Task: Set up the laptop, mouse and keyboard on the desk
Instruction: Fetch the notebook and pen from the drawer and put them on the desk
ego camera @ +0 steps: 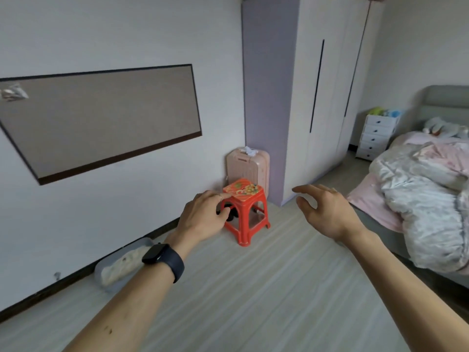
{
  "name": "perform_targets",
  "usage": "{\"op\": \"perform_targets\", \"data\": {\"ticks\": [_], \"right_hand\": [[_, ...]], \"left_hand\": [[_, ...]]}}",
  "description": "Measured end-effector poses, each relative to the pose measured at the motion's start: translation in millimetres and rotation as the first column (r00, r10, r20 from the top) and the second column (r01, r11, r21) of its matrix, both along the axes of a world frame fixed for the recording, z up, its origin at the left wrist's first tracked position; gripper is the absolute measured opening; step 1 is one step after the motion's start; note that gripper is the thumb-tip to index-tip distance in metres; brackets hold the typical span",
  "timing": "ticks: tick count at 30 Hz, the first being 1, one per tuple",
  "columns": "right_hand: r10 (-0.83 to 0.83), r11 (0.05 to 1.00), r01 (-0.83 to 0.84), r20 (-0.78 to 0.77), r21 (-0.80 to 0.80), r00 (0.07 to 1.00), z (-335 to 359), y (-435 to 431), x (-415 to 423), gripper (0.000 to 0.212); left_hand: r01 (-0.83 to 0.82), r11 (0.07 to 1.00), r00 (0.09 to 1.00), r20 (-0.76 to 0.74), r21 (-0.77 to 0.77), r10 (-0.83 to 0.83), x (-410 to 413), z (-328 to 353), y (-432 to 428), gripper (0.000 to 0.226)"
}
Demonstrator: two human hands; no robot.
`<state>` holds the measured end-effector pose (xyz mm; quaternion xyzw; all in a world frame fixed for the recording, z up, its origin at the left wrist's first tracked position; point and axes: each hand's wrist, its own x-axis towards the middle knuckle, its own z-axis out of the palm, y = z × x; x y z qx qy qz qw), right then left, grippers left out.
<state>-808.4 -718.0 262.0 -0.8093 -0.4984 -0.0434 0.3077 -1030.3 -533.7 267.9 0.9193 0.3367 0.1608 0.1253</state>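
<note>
Fetch step, barely begun: laptop, mouse, keyboard and bench all out of view; right grip [322, 209] spread, empty, at 3 o'clock of red plastic stool [243, 191]; left grip [203, 217] curled at 9 o'clock against small dark object [231, 215], can't tell if held; next: find gear.

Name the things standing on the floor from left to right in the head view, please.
grey tray → red stool → white wardrobe → bed. The pink suitcase and the drawer unit overlap others, so they are left out.
</note>
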Motion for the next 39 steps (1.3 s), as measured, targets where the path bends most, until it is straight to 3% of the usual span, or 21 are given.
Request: {"op": "perform_targets", "data": {"ticks": [10,24,32,39], "right_hand": [[-0.120,0.993,0.120,-0.002,-0.017,0.993,14.6,125.0,220.0,0.031],[-0.380,0.923,0.380,0.011,-0.064,0.925,25.2,306.6,460.4,0.031],[-0.489,0.872,0.488,-0.004,-0.028,0.873,9.2,356.5,583.7,0.032],[-0.547,0.837,0.546,-0.025,-0.039,0.837,-14.2,379.0,755.6,0.036]], "left_hand": [[0.068,0.997,0.997,-0.025,0.044,-0.067,231.6,17.5,153.8,0.046],[0.340,0.939,0.939,0.027,0.055,-0.342,549.9,12.4,384.3,0.045],[0.394,0.908,0.918,-0.024,0.144,-0.395,711.0,7.7,445.5,0.048],[0.405,0.903,0.913,-0.009,0.141,-0.408,878.0,-5.4,474.6,0.047]]}}
